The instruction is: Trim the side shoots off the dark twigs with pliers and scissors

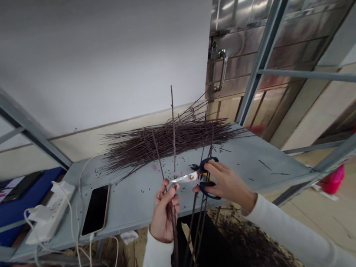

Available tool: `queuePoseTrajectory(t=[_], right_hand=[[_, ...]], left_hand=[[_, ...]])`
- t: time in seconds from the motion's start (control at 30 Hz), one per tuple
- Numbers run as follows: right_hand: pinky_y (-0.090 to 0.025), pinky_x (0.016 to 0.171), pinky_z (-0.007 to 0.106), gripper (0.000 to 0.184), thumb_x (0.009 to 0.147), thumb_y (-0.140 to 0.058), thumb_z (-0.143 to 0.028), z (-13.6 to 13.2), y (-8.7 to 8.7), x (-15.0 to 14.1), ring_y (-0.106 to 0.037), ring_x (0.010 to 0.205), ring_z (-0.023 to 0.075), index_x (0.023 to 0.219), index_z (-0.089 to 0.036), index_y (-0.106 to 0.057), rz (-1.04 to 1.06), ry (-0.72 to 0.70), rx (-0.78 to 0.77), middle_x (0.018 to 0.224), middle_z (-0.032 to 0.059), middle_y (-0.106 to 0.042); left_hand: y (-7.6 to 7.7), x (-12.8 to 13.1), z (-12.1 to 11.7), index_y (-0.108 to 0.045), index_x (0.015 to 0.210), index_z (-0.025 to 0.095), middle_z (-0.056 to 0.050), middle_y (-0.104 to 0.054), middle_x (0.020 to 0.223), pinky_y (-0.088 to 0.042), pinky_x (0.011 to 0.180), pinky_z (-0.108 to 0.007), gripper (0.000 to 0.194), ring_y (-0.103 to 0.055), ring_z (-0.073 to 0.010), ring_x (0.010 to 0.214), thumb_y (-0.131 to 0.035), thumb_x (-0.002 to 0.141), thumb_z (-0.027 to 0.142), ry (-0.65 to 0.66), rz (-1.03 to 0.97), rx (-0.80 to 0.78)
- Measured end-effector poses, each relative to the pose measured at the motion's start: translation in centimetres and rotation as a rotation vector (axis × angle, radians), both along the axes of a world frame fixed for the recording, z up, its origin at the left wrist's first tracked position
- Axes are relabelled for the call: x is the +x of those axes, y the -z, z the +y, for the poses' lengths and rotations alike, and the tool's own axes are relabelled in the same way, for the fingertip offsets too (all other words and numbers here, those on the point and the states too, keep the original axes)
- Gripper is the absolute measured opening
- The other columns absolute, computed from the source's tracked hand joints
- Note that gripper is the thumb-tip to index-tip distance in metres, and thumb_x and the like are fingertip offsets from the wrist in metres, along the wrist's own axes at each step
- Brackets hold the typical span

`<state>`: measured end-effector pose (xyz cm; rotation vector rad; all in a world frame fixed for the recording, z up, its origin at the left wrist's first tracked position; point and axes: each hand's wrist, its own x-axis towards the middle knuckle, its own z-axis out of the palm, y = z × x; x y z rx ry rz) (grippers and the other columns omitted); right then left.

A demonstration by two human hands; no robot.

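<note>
My left hand (165,212) is closed around several thin dark twigs (175,239). One twig (173,125) stands up tall above its fingers, and a shorter one rises beside it. My right hand (227,184) grips a pair of scissors (187,178) by their dark blue handles. The silver blades point left and reach the twigs just above my left fingertips; whether they are apart is too small to tell. A dark tip and a yellow patch show by the handles, their source partly hidden. More twigs (198,227) slant past my right hand; I cannot tell whether it touches them.
A large pile of dark twigs (165,139) lies along the back of the grey shelf (134,200). On the left are a phone (96,210) on a cable and a white power strip (51,213). Metal posts (267,43) frame both sides. Cut twigs (258,245) litter the floor.
</note>
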<state>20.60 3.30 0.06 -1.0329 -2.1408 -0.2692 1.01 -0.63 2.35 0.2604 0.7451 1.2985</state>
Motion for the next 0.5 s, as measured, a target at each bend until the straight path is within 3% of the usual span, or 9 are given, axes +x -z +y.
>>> queuePoseTrajectory(t=[0.27,0.37,0.5], right_hand=[[-0.040,0.052,0.025,0.018,0.090,-0.052,-0.035,0.3,0.3,0.7,-0.058,0.054,0.0163,0.078,-0.021,-0.049,-0.013,-0.030,0.144,0.060,0.0017,-0.061],[-0.038,0.048,0.023,0.019,0.090,-0.051,-0.034,0.3,0.9,0.9,-0.057,0.048,0.0133,0.075,-0.022,-0.050,0.079,0.006,0.072,0.058,0.0000,-0.062],[-0.035,0.043,0.020,0.024,0.085,-0.053,-0.042,-0.1,1.2,0.9,-0.049,0.041,0.0099,0.072,-0.022,-0.049,0.313,0.176,-0.043,0.051,-0.0036,-0.057]], left_hand=[[0.1,0.0,0.1,-0.050,0.087,0.017,0.004,-0.063,0.068,-0.040,0.032,-0.006,0.037,-0.048,0.0001,0.039,-0.072,0.063,0.000,-0.063,-0.013,-0.064],[0.4,0.0,0.1,-0.050,0.089,0.018,0.004,-0.065,0.068,-0.041,0.033,-0.007,0.041,-0.050,-0.0008,0.039,-0.074,0.061,0.001,-0.078,0.013,-0.062],[0.9,0.0,0.1,-0.050,0.090,0.018,0.003,-0.067,0.070,-0.042,0.034,-0.009,0.049,-0.051,-0.0019,0.040,-0.081,0.054,0.005,-0.075,0.043,-0.053]])
